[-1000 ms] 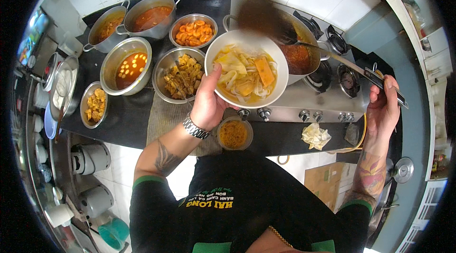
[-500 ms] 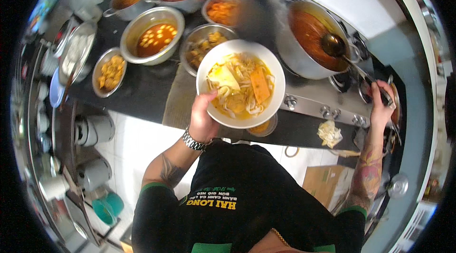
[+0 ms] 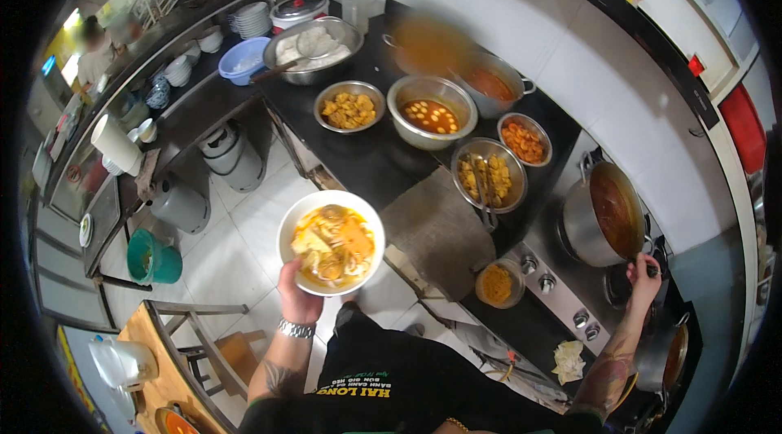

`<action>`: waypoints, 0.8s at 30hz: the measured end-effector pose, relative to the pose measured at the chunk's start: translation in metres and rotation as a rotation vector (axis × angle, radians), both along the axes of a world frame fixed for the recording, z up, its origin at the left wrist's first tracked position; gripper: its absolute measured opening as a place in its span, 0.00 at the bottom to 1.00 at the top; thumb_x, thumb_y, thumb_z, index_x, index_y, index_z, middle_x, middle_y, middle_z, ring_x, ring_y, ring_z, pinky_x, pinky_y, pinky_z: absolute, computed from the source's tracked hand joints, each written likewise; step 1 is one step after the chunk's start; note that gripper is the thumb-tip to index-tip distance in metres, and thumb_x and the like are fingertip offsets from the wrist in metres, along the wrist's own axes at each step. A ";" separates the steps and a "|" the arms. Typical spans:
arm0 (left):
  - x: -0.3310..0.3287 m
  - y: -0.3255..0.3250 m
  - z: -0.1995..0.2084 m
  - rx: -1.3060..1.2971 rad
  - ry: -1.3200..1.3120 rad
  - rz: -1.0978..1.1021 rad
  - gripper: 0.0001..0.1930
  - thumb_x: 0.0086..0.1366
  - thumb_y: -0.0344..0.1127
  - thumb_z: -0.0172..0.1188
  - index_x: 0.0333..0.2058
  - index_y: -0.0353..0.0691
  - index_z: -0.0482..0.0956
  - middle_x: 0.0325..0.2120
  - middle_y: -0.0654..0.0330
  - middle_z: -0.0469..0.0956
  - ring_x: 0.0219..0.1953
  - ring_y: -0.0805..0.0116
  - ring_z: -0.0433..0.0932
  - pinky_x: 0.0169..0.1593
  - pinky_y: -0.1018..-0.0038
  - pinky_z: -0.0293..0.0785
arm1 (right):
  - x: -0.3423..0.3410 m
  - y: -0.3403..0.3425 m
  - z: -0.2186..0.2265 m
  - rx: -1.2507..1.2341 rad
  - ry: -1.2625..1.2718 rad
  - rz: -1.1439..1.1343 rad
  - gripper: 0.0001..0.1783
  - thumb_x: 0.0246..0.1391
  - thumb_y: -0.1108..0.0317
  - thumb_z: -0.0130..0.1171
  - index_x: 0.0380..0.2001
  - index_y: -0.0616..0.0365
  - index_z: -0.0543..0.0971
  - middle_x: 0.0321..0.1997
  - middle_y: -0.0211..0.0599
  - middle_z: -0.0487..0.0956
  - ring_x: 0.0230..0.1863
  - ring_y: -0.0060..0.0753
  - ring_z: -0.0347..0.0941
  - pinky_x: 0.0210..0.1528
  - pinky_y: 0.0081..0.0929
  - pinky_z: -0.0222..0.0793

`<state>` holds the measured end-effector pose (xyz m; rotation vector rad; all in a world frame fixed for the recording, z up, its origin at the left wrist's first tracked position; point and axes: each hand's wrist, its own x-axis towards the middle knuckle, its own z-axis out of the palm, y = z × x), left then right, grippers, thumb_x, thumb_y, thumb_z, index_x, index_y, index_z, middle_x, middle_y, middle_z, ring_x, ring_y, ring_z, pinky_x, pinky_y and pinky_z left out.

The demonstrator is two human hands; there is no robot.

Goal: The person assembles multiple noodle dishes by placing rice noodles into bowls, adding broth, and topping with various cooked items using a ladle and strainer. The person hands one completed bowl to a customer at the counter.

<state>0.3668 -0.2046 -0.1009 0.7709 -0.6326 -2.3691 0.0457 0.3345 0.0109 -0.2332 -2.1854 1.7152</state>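
The bowl [image 3: 285, 230] hangs in the air over the floor [image 3: 265, 206], just ahead of the left hand [image 3: 300, 297], which is clamped on its near rim, thumb uppermost. It looks filled and topped: soup [image 3: 334, 230] covers the bottom, with an orange slab [image 3: 356, 240] and a pale piece [image 3: 313, 240] on top, so I judge the filling done or nearly so; the bowl is not yet set down on anything. Well off to the right, the right hand [image 3: 644, 277] is closed round a dark handle [image 3: 653, 271] by the near rim of the pot [image 3: 580, 230]; the handle's far end is hidden. Nearer the body from that hand lie the stove's knobs [image 3: 547, 281] and a crumpled pale heap [image 3: 568, 362]. Right of the left hand, a grey mat [image 3: 440, 242] drapes over the black counter [image 3: 350, 161], and past it tongs [image 3: 490, 210] lie in a steel basin [image 3: 524, 189]. Farther ahead of that hand stands a blue basin [image 3: 239, 75]; to its left are gas cylinders [image 3: 232, 161] and a green bucket [image 3: 163, 264]; left and nearer the body is a wooden table [image 3: 147, 324].
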 end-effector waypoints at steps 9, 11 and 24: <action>0.120 -0.166 -0.009 -0.102 -0.047 0.302 0.26 0.60 0.50 0.53 0.54 0.42 0.67 0.42 0.60 0.78 0.35 0.65 0.81 0.18 0.73 0.75 | 0.019 -0.042 -0.023 -0.081 0.048 -0.462 0.44 0.47 0.55 0.70 0.63 0.56 0.59 0.37 0.36 0.79 0.34 0.28 0.77 0.27 0.20 0.67; 0.146 -0.212 -0.008 -0.143 -0.041 0.296 0.30 0.62 0.48 0.51 0.60 0.38 0.63 0.55 0.56 0.71 0.55 0.60 0.72 0.53 0.62 0.73 | 0.034 -0.116 -0.040 0.230 0.365 -0.704 0.41 0.48 0.56 0.70 0.60 0.63 0.64 0.42 0.44 0.76 0.39 0.33 0.73 0.37 0.29 0.68; 0.174 -0.440 0.039 -0.119 -0.017 0.218 0.31 0.65 0.59 0.48 0.58 0.43 0.66 0.47 0.55 0.78 0.34 0.61 0.83 0.19 0.74 0.79 | 0.133 -0.665 -0.114 0.524 0.472 0.734 0.06 0.46 0.76 0.63 0.31 0.60 0.80 0.38 0.42 0.78 0.30 0.37 0.78 0.31 0.26 0.75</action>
